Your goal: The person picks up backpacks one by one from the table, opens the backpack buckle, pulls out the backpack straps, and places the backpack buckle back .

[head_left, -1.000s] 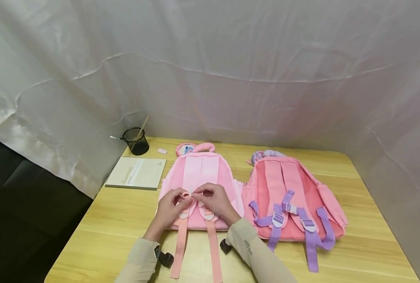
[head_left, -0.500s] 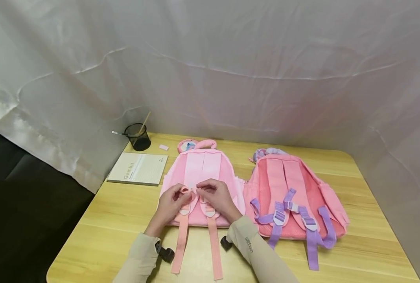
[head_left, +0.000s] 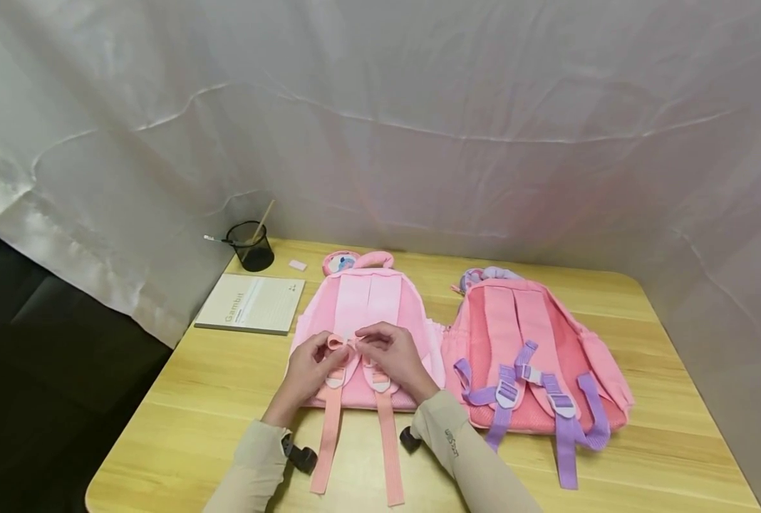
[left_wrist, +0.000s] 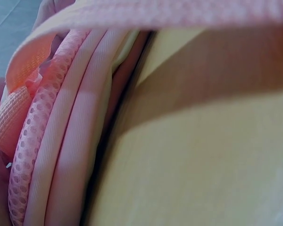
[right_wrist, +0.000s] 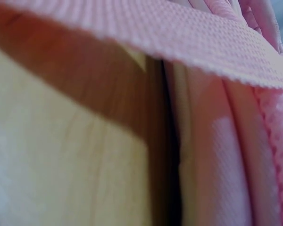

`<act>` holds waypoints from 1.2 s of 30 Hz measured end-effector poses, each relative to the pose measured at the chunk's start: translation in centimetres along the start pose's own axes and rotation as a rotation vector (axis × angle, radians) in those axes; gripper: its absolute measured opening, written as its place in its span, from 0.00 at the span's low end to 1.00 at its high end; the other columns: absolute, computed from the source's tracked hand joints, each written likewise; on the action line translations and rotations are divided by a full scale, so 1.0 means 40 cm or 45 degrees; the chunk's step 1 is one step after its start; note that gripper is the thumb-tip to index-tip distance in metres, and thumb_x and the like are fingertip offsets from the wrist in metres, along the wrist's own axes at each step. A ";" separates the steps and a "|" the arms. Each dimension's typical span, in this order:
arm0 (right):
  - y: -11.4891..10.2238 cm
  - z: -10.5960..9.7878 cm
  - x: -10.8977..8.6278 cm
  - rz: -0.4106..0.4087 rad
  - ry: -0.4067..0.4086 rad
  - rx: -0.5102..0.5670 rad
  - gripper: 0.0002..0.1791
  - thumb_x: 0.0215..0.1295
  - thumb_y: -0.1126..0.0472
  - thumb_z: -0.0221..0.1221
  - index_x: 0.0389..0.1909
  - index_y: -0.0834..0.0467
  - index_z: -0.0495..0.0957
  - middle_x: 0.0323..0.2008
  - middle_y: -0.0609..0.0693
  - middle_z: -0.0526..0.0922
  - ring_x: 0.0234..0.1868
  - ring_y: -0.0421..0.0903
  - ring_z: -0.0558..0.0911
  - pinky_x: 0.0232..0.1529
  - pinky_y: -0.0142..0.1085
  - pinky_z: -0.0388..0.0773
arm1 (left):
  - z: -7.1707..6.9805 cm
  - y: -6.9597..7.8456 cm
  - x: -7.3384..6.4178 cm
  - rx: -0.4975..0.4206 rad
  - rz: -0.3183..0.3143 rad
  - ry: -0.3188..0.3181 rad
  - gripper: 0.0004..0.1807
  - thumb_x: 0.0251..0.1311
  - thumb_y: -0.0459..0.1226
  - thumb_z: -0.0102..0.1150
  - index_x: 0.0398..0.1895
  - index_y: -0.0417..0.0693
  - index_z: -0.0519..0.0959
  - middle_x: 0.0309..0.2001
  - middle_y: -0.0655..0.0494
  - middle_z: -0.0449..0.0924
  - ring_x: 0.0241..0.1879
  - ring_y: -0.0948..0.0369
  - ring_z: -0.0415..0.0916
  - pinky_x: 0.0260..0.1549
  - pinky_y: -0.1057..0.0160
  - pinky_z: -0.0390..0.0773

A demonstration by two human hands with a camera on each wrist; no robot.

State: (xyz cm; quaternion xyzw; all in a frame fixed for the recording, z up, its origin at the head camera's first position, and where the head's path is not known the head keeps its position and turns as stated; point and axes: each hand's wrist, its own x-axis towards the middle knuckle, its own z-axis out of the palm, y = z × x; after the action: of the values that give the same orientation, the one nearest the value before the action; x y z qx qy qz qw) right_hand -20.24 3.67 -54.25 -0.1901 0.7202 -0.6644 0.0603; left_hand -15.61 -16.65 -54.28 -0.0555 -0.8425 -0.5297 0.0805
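A light pink backpack (head_left: 368, 299) lies with its back panel up on the table, its two lower webbing straps trailing toward the near edge. Over its middle, my left hand (head_left: 306, 367) pinches a looped peach chest strap (head_left: 338, 343) between thumb and fingers. Just to the right, my right hand (head_left: 393, 356) pinches the other side of that strap with thumb and forefinger; what lies between those fingertips is mostly hidden. In the left wrist view, peach webbing (left_wrist: 155, 16) crosses above the pack's mesh edge (left_wrist: 33, 117). Webbing (right_wrist: 179, 42) also crosses the right wrist view.
A coral backpack (head_left: 496, 313) with purple straps (head_left: 566, 449) lies against the right side of the pink one. Farther left are a notebook (head_left: 249, 303), a small pink eraser (head_left: 298, 265) and a black mesh pen cup (head_left: 256, 255). Grey curtain (head_left: 419, 128) surrounds the wooden table (head_left: 182, 427).
The chest strap's loop at my left fingers has changed from a small ring to a wider, flatter fold. My right fingertips have drawn slightly away from it. Both backpacks stay put.
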 end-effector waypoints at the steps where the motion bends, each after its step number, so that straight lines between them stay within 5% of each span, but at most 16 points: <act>1: 0.000 0.000 0.000 -0.004 0.003 0.006 0.12 0.64 0.65 0.70 0.47 0.62 0.87 0.43 0.61 0.89 0.38 0.39 0.88 0.40 0.29 0.84 | 0.000 0.000 0.001 -0.001 -0.001 -0.002 0.06 0.64 0.45 0.70 0.38 0.56 0.84 0.29 0.61 0.72 0.32 0.64 0.68 0.33 0.67 0.66; 8: -0.001 0.001 0.002 -0.047 -0.037 0.010 0.14 0.64 0.64 0.70 0.50 0.64 0.86 0.44 0.61 0.89 0.41 0.39 0.88 0.45 0.32 0.85 | -0.002 0.009 0.002 0.117 0.005 -0.026 0.07 0.62 0.48 0.71 0.36 0.61 0.83 0.29 0.63 0.71 0.33 0.63 0.68 0.34 0.65 0.66; 16: -0.003 0.002 0.000 -0.042 -0.084 -0.057 0.15 0.67 0.62 0.68 0.53 0.60 0.85 0.45 0.57 0.88 0.36 0.38 0.84 0.37 0.30 0.82 | 0.004 0.006 0.003 0.204 0.029 -0.027 0.08 0.59 0.50 0.73 0.33 0.62 0.83 0.27 0.59 0.69 0.30 0.63 0.65 0.32 0.64 0.63; 24: -0.005 0.004 0.002 -0.005 0.032 -0.032 0.07 0.67 0.62 0.69 0.41 0.60 0.83 0.37 0.54 0.85 0.35 0.40 0.82 0.34 0.29 0.80 | 0.013 0.010 0.006 0.223 0.023 0.010 0.10 0.54 0.47 0.78 0.31 0.60 0.83 0.28 0.60 0.78 0.32 0.62 0.70 0.34 0.66 0.68; 36: -0.021 0.007 -0.002 0.041 0.084 0.015 0.07 0.67 0.66 0.68 0.40 0.65 0.82 0.38 0.61 0.86 0.34 0.39 0.83 0.31 0.26 0.77 | 0.018 0.009 0.005 0.237 0.049 0.040 0.05 0.55 0.43 0.78 0.29 0.61 0.88 0.28 0.64 0.78 0.31 0.65 0.70 0.35 0.65 0.69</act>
State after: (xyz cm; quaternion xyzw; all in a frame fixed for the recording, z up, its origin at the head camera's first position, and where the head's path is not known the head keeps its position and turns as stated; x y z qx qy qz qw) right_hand -19.92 3.40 -53.48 -0.1560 0.7208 -0.6736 0.0484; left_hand -15.81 -15.84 -54.22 -0.0558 -0.8855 -0.4482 0.1087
